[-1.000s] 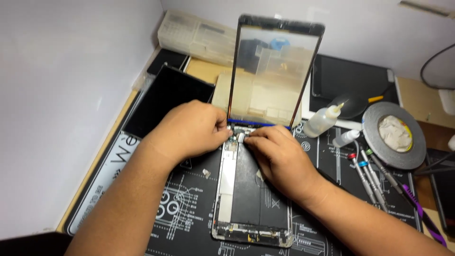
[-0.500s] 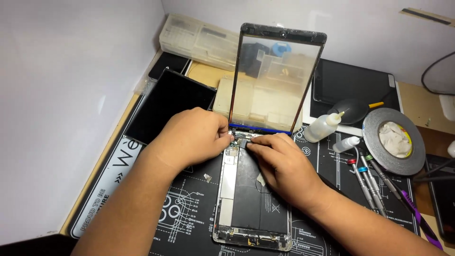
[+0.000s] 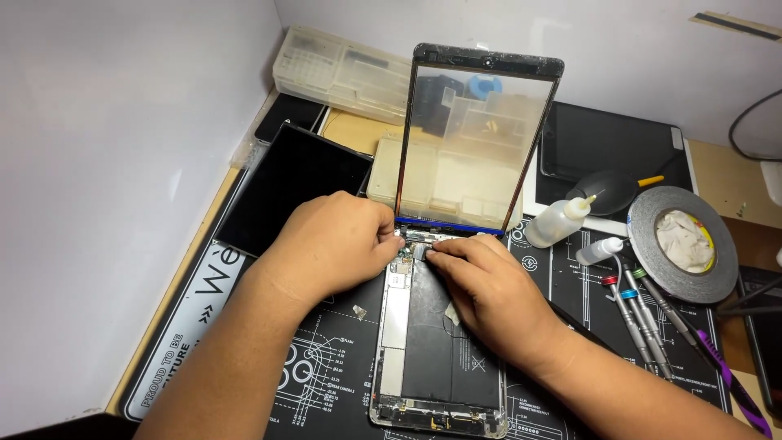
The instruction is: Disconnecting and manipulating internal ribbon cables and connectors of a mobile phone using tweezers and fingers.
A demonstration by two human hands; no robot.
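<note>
Left hand: the left hand (image 3: 338,244) is resting knuckles-up on the work mat (image 3: 326,367), its fingers curled in and pressing at the top edge of the opened tablet body (image 3: 436,358); whether it is pinching anything there cannot be told, since the fingertips are hidden under the hand
Right hand: the right hand (image 3: 489,285) is lying across the upper part of the tablet body, fingers bent and bunched, the fingertips (image 3: 430,254) pushing on a small part by the connector area just below the raised glass; what exactly it is gripping is too small to tell
Tablet body: lying flat on the mat in front of the person, back down, insides showing, a pale strip running down its left side and a dark panel filling the rest
Glass panel: the front glass panel (image 3: 476,138) is standing nearly upright at the tablet's top edge, its blue lower edge sitting just above both sets of fingers, see-through with a dark frame
Left of the hands: a black screen panel (image 3: 293,195) is lying on the mat, near the left hand
Behind the glass: clear plastic parts boxes (image 3: 342,73) are sitting against the wall
Right of the hands: a small squeeze bottle (image 3: 554,222), a roll of tape (image 3: 683,243) and a row of screwdrivers (image 3: 639,322) are lying well apart from the right hand
</note>
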